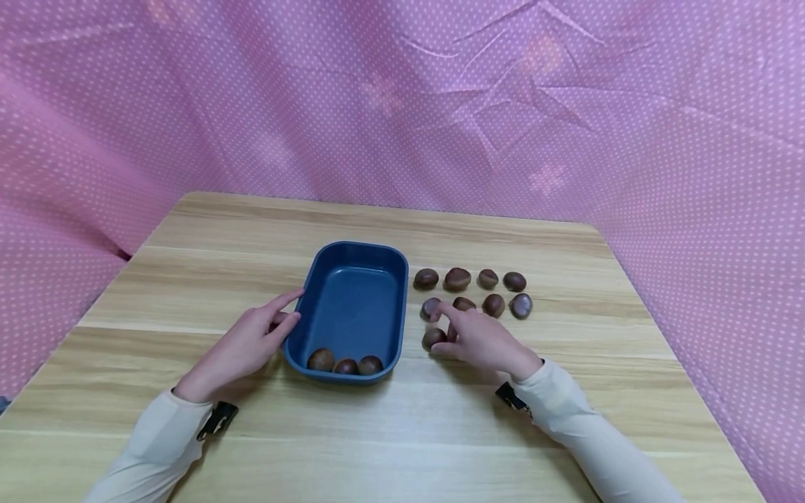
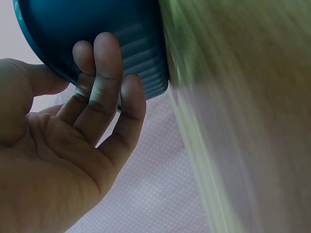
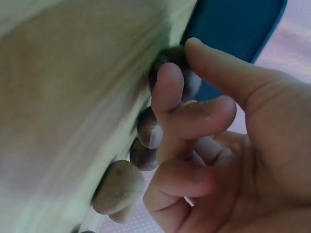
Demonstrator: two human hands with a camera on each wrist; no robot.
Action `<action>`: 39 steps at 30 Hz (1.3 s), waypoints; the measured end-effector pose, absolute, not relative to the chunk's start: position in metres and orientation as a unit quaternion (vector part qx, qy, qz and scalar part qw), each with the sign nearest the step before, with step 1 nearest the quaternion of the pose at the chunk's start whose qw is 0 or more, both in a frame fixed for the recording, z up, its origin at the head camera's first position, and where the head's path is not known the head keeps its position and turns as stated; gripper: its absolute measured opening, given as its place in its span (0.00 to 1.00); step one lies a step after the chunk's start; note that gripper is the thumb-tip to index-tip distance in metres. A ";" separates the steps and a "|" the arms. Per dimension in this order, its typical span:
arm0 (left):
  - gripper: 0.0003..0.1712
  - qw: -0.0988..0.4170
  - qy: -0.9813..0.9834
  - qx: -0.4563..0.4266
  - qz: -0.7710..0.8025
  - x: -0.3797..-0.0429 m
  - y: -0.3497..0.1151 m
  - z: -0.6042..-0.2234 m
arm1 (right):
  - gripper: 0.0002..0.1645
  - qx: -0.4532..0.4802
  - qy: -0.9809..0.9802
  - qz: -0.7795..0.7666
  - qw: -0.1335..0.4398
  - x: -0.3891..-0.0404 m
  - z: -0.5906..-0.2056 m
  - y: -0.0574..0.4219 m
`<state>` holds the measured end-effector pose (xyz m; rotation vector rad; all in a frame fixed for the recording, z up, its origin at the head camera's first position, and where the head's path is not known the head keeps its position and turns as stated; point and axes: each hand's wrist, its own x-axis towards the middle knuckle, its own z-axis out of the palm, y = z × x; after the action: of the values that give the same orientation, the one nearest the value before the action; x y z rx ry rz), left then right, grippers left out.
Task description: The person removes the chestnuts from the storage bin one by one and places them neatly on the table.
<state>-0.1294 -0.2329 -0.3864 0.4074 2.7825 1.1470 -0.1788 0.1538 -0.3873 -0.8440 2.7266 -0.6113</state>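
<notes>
A blue rectangular tray (image 1: 355,307) stands on the table, with three chestnuts (image 1: 346,367) lying along its near end. My left hand (image 1: 248,342) holds the tray's left side, thumb at the rim; in the left wrist view, bent fingers (image 2: 108,58) lie against its ridged outer wall. Right of the tray, my right hand (image 1: 481,339) pinches a brown chestnut (image 1: 434,339) between thumb and finger at table level. That chestnut (image 3: 190,80) shows between the fingertips in the right wrist view. The other fingers are curled towards the palm.
Two rows of several chestnuts lie beyond the right hand: a back row (image 1: 457,279) and a nearer row (image 1: 493,305), partly covered by the hand. The wooden table (image 1: 251,230) has rounded far corners. Pink dotted cloth (image 1: 352,105) hangs around it.
</notes>
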 end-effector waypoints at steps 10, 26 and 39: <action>0.30 0.040 0.920 0.137 0.366 -0.130 -0.233 -0.384 | 0.22 -0.326 0.879 -0.319 0.136 -0.187 -0.364 0.147; 0.30 0.043 0.918 0.130 0.373 -0.128 -0.229 -0.386 | 0.26 -0.407 0.795 -0.354 0.278 -0.208 -0.330 0.075; 0.29 0.051 0.915 0.130 0.379 -0.125 -0.226 -0.389 | 0.25 -0.439 0.746 -0.298 0.401 -0.230 -0.358 0.019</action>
<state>-0.1246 -0.2258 -0.3895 0.3966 2.7849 1.1528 -0.2303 0.0195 -0.3578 -1.1104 1.8872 -0.7536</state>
